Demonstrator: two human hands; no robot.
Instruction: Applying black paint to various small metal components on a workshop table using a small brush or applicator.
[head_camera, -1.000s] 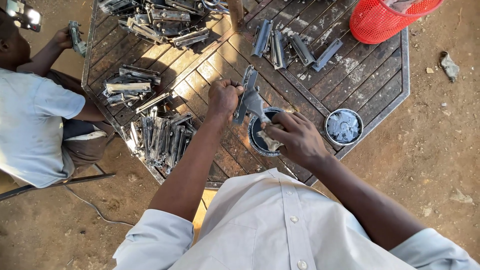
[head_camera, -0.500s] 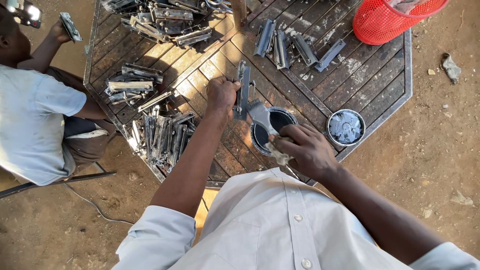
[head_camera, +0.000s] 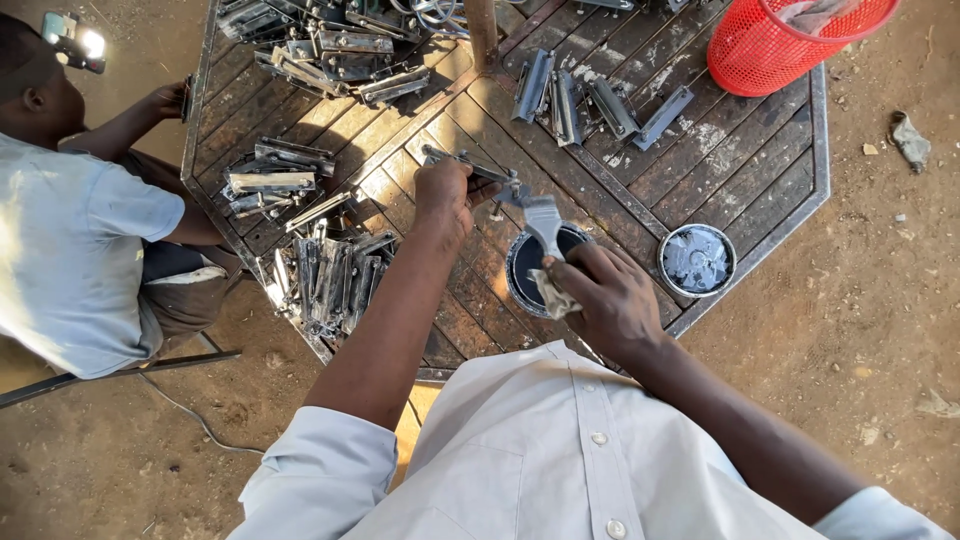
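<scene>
I painted a metal bracket with a brush over an open paint tin at a slatted wooden counter.

At far left a seated person (head_camera: 70, 230) in a pale blue shirt worked at the counter (head_camera: 760, 170) edge. Next came heaps of metal brackets (head_camera: 325, 275), grey and stacked; I could not tell which were already coated. My left hand (head_camera: 443, 195) was closed around one long bracket (head_camera: 470, 165), holding it level above the counter. Just right of it, my right hand (head_camera: 605, 290) gripped a brush (head_camera: 540, 215) with a rag (head_camera: 553, 298) wrapped at its handle, bristles touching the bracket's end, above the paint tin (head_camera: 530, 262). Further right lay a few separate brackets (head_camera: 600, 100), the tin's lid (head_camera: 697, 260) and a red basket (head_camera: 790, 45). Judging by the heaps, much work seemed left.
</scene>
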